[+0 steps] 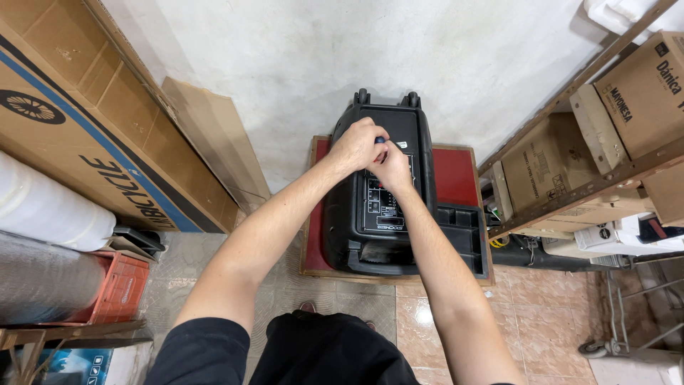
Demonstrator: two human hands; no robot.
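Left: big cardboard box [78, 121] and leaning cardboard sheet [214, 139] wall off that side
Right: metal shelf frame [570, 192] crowds the red board's [456, 175] edge, cartons packed in
Behind: bare wall [320, 50] just past the black speaker [381, 235]
Above speaker: both hands [370, 146] bunched there
Front: open tiled floor [541, 314], easiest way in

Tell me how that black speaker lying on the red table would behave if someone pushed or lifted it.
The black speaker looks bulky and rigid, so probably heavy. Lying flat on the red table, it seems unlikely to tip. Its wheels appear to overhang the table, so it would likely slide, not roll.
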